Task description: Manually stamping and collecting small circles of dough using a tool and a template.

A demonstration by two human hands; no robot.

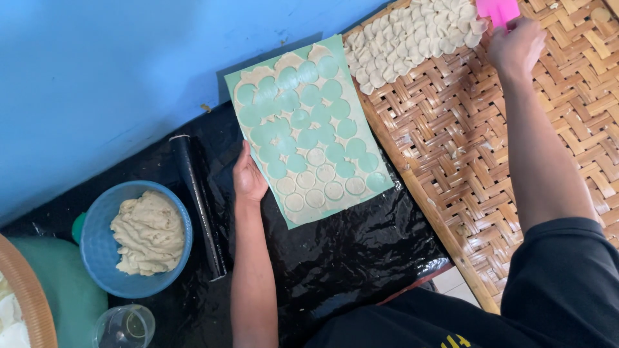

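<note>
While most circles are already lifted off the green mat (335,48), w/ approx. nine cut rounds (316,185) left at its near end, left hand (247,177) lies open-ish on the mat edge & right hand (516,46) grips a pink scraper (498,10) by the laid-out dough discs (412,37) on the woven tray (516,193).

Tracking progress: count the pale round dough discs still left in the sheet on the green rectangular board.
8 dough discs, clustered at the green board's near end beside the left hand: one farthest, three mid-row, four nearest. Others may be too faint to see.
</note>
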